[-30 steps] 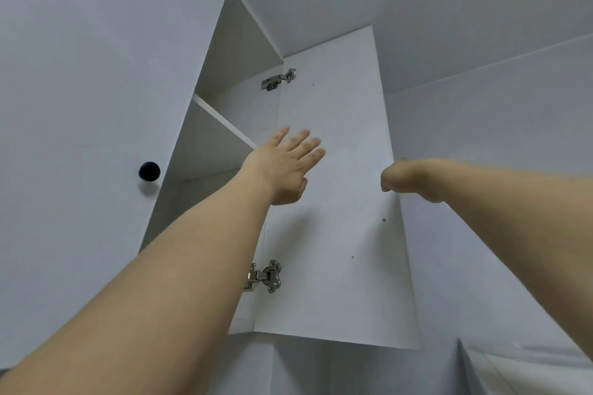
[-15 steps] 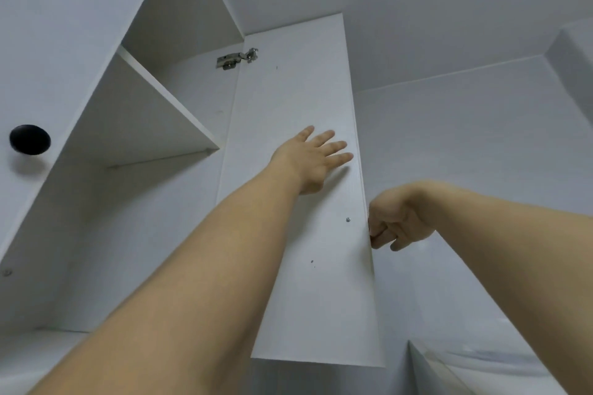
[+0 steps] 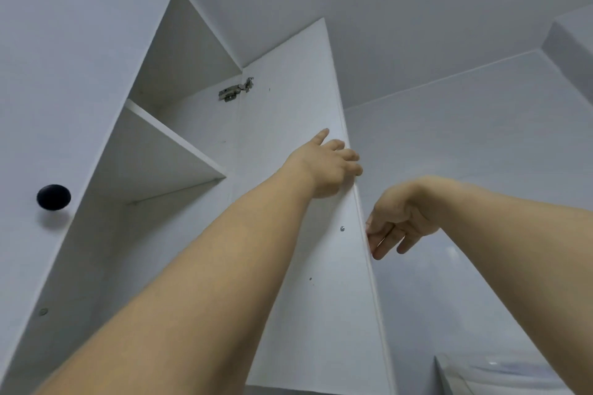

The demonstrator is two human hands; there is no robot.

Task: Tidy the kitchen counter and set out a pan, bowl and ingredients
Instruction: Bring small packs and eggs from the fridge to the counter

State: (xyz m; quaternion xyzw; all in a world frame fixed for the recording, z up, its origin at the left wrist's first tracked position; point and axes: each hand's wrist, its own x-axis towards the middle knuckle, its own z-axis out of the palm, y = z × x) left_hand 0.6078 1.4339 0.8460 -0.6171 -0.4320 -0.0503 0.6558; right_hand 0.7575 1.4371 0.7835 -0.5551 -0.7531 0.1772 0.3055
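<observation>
While the left hand [image 3: 324, 167] curls over the cupboard door [image 3: 301, 234] edge, grasping it, the right hand [image 3: 398, 218] hangs released beside it; closing the door likely comes next.

Open door [image 3: 298, 170] right of shelf [image 3: 167, 154], knob [image 3: 53, 197] left.
</observation>
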